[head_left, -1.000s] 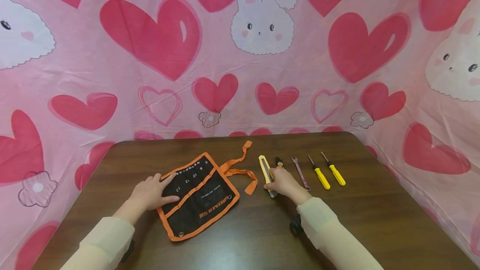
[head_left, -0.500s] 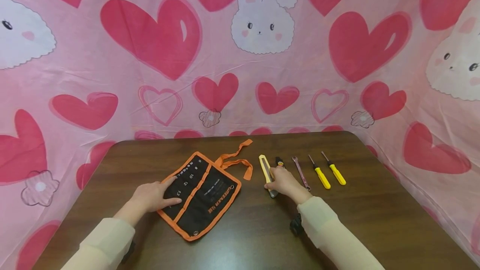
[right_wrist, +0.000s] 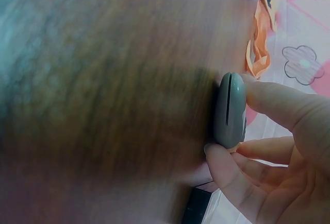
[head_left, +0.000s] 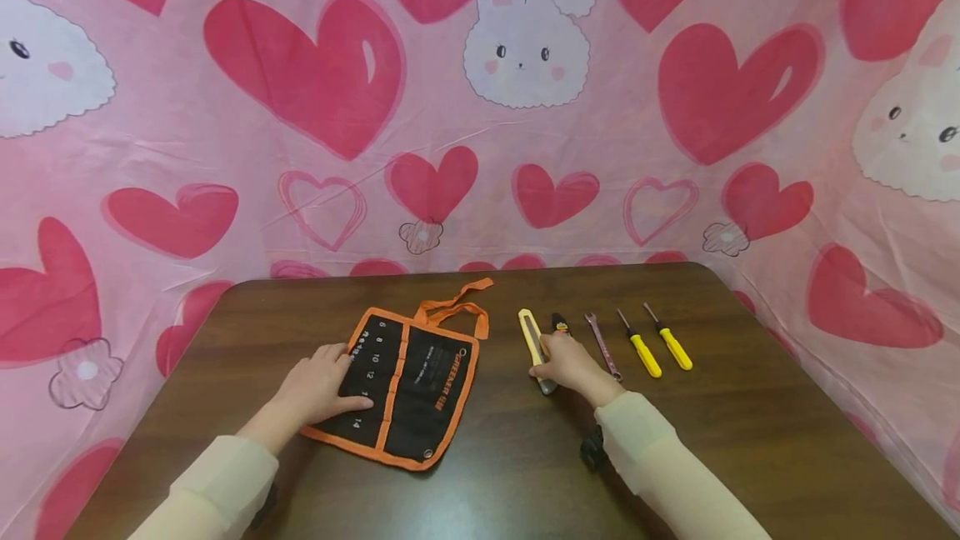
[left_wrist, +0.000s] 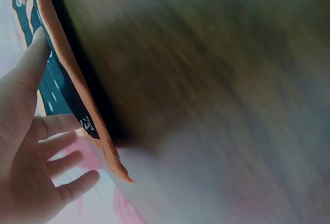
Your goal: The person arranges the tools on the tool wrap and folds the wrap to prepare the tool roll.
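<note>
In the head view my left hand (head_left: 320,387) lies on the left side of a black tool pouch (head_left: 420,394) with orange trim and printed size numbers. Its fingers are extended; the left wrist view has the thumb (left_wrist: 37,38) and index fingertip touching the pouch's face, the other fingers spread apart. My right hand (head_left: 567,361) pinches a yellow utility knife (head_left: 529,332) by its sides on the table. Seen from the right wrist, the knife's grey end (right_wrist: 230,110) sits between thumb and fingers. Just beyond that hand is a small black item with a yellow mark (head_left: 559,323), partly hidden.
A wrench (head_left: 602,348) and two yellow-handled screwdrivers, one nearer (head_left: 643,354) and one farther right (head_left: 673,346), lie in a row right of my right hand. Orange ties (head_left: 453,307) trail from the pouch's far edge. A pink heart-print cloth (head_left: 450,107) hangs behind the table.
Under my left hand the pouch has turned counterclockwise on the table, its orange ties swinging left. My left hand has shifted slightly right. The right hand stays in place on the knife.
</note>
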The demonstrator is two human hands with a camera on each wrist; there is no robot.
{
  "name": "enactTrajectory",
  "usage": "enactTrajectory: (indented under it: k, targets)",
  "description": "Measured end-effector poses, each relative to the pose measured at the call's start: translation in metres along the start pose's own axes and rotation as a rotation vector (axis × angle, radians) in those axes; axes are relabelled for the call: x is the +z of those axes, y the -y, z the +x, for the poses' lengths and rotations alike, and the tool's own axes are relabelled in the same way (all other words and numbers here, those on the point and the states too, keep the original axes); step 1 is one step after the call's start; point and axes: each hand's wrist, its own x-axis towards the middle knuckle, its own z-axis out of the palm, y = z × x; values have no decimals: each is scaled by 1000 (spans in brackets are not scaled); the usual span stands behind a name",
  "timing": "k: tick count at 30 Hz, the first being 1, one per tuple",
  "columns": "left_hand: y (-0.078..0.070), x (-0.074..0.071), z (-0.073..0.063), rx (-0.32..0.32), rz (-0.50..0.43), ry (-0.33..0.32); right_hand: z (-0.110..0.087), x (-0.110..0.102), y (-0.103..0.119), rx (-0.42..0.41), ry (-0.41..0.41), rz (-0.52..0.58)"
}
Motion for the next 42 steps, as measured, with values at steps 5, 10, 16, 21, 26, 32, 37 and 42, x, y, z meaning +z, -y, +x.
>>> enactTrajectory:
  k: [5,10,16,21,26,32,37,42]
  targets:
    - [-3,2,1,-25,-64,27,1,0,0,-5,-1,-3]
    - [-4,4,1,-46,-103,38,0,1,-1,-18,-1,0]
    - [1,2,-3,-18,-169,93,1,1,-1,-5,7,18]
    - [6,-3,-9,-14,-277,172,1,1,-2,4,12,26]
    - [8,-3,-11,2,-275,213,1,1,-2,10,13,28]
    - [3,-2,-9,-11,-246,217,2,2,-2,17,16,26]
    - [-3,-3,-8,-24,-211,207,2,2,-3,-3,8,15]
    - [-10,-6,-6,-60,-168,222,1,2,-2,-9,3,11]
